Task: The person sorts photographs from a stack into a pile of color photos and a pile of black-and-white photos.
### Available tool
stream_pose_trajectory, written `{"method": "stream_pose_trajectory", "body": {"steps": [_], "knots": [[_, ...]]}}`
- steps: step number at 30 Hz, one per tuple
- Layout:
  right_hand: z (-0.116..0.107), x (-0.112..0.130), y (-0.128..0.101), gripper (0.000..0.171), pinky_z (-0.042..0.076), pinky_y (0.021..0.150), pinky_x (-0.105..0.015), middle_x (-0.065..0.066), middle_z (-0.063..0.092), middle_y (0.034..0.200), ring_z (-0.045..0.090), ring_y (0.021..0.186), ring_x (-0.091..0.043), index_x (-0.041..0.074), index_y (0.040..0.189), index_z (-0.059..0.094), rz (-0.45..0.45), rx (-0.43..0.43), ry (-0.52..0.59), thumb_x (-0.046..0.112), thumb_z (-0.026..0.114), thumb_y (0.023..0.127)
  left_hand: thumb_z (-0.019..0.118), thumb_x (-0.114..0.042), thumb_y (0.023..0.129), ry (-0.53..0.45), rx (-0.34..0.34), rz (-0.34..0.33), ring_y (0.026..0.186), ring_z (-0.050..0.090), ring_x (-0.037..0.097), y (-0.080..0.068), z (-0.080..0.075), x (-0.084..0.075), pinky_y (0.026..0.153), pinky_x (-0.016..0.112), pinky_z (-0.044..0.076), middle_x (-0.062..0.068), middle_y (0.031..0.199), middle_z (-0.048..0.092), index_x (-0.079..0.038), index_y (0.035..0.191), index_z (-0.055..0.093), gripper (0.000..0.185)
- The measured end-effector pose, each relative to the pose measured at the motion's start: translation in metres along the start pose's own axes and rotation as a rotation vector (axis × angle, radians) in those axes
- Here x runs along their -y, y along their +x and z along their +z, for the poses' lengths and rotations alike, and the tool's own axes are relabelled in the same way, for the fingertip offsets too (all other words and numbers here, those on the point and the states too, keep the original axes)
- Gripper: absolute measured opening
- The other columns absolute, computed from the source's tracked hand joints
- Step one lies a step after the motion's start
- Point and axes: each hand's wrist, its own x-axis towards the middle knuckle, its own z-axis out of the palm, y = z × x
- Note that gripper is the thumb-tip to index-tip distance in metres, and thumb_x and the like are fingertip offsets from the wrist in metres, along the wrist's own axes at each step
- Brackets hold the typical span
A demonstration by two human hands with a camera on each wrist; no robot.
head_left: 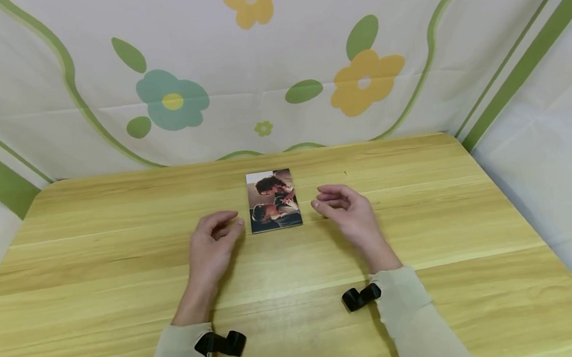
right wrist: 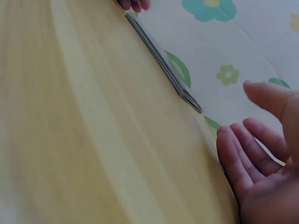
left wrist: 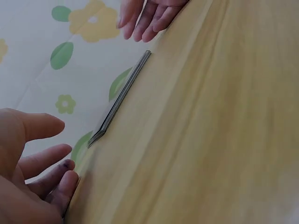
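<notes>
- A thin stack of photo cards [head_left: 273, 200] is lying flat near the middle of the wooden desk [head_left: 419, 230], between the two hands.
- The left hand [head_left: 211, 249] is hovering just beside its left edge, grip loosely curled and holding nothing.
- The right hand [head_left: 349, 211] is waiting near the right edge, equally relaxed and holding nothing.
- The stack is probably light, glossy and prone to sliding apart, so pinching both long edges together looks safest.

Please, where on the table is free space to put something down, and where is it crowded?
The table lies bare right of the right hand, left of the left hand, and between the photo stack and the flowered cloth. It is crowded in the middle, where both hands flank the stack.
</notes>
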Motion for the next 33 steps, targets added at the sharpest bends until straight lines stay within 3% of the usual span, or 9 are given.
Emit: {"method": "stream_pose_trajectory", "body": {"steps": [5,10,16,22,33], "knots": [[0.013,0.002,-0.001,0.041,0.056,0.092,-0.026,-0.011,0.074,0.121,0.067,0.108,-0.023,0.010,0.132,0.073,0.000,-0.020,-0.141,0.026,0.083,0.096,0.078,-0.018,0.099,0.119,0.000,0.049,0.125,0.050,0.031,0.002,0.014,0.001,0.101,0.037,0.043,0.015,0.141,0.064,-0.006,0.133,0.073,0.036],[0.030,0.004,0.000,0.037,0.056,0.093,-0.035,-0.007,0.076,0.115,0.068,0.104,-0.023,0.013,0.128,0.076,-0.014,-0.053,-0.225,0.025,0.085,0.094,0.080,-0.021,0.096,0.223,-0.035,0.089,0.126,0.043,0.035,0.003,0.022,0.001,0.105,0.048,0.038,0.019,0.141,0.064,-0.005,0.133,0.073,0.041],[0.045,0.007,0.001,0.041,0.048,0.091,-0.037,0.000,0.080,0.110,0.063,0.103,-0.022,0.018,0.130,0.078,-0.091,-0.075,-0.409,0.032,0.085,0.093,0.081,-0.021,0.094,0.310,-0.064,0.111,0.122,0.044,0.038,0.004,0.025,0.002,0.101,0.052,0.039,0.020,0.139,0.062,-0.005,0.137,0.072,0.046],[0.048,0.006,0.002,0.045,0.045,0.083,-0.034,0.000,0.079,0.111,0.059,0.099,-0.021,0.019,0.134,0.077,-0.145,-0.082,-0.509,0.036,0.085,0.092,0.078,-0.022,0.094,0.376,-0.055,0.107,0.125,0.044,0.039,0.005,0.029,0.000,0.101,0.053,0.039,0.021,0.142,0.059,-0.008,0.144,0.068,0.053],[0.050,0.005,0.002,0.047,0.041,0.079,-0.032,0.002,0.075,0.108,0.053,0.096,-0.020,0.021,0.135,0.076,-0.154,-0.080,-0.563,0.038,0.084,0.093,0.076,-0.023,0.096,0.384,-0.038,0.103,0.123,0.040,0.038,0.003,0.029,-0.001,0.101,0.054,0.037,0.019,0.140,0.057,-0.011,0.145,0.069,0.050]]}}
